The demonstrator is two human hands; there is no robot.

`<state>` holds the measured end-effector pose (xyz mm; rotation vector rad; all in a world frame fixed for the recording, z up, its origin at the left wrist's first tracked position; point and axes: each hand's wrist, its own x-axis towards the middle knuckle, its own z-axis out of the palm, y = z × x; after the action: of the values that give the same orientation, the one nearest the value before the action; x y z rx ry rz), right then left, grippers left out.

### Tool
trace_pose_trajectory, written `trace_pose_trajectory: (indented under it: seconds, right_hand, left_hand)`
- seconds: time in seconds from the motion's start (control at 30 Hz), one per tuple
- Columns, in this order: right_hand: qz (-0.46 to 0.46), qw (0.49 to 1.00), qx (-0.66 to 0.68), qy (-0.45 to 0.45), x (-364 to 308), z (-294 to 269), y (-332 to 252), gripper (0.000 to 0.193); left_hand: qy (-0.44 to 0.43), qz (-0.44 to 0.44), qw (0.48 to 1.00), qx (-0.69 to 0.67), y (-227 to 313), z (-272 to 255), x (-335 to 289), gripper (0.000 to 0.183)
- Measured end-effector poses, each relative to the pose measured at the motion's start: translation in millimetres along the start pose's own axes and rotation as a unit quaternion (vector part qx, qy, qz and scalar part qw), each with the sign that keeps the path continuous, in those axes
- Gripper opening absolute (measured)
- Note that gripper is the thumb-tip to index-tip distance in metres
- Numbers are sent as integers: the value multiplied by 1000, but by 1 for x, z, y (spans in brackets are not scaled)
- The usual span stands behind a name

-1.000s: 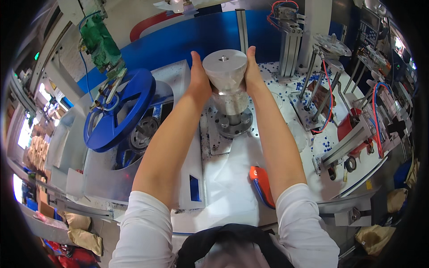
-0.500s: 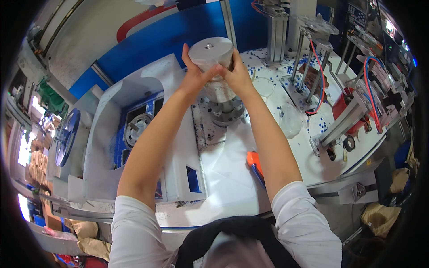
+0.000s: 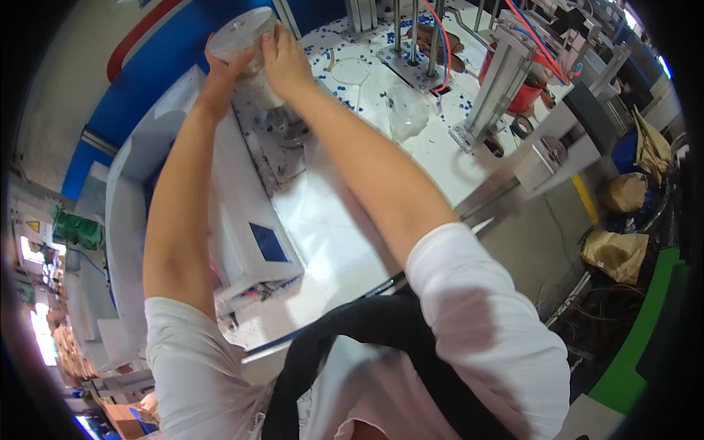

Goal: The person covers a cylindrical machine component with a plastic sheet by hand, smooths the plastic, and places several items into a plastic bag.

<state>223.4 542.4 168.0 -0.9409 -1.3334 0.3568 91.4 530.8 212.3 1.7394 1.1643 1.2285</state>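
Observation:
Both of my arms reach up to a grey cylinder with a flat, round metal top [image 3: 242,35] and a small stud in its middle. My left hand [image 3: 222,73] wraps its left side, thumb across the front. On the other side, my right hand [image 3: 288,64] presses against it with bent fingers. The cylinder's lower body [image 3: 257,89] looks pale and semi-clear, and stands over a round metal base [image 3: 287,130] on the white table [image 3: 323,198]. My hands hide much of its middle.
To the left is a white moulded housing [image 3: 235,191] with a square cut-out. Small blue bits are scattered around a clear plastic bag [image 3: 405,111]. Metal posts [image 3: 414,44] and an angled aluminium profile [image 3: 499,81] rise at the right. Brown paper bags [image 3: 612,257] lie beyond the table edge.
The view has turned, so the cylinder and my hands appear farther up and left, and more floor shows at the right. Both hands remain on the cylinder. The orange tool is out of sight.

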Motion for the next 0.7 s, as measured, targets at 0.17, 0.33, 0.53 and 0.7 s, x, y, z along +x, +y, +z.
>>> trace_pose_trajectory:
  seconds: [0.17, 0.33, 0.53, 0.7]
  right_hand:
    - [30, 982, -144, 116, -22, -94, 57, 37]
    - [356, 853, -374, -80, -84, -160, 71, 47]
    - [246, 911, -321, -83, -69, -208, 98, 52]
    - [-74, 990, -72, 95, -97, -172, -44, 44]
  left_hand:
    - [25, -6, 971, 236, 8, -24, -19, 118]
    - [-92, -5, 962, 257, 119, -28, -90, 94]
    - [-180, 148, 900, 367, 179, -42, -176, 85]
    - [-183, 219, 887, 362, 168, -75, -252, 77]
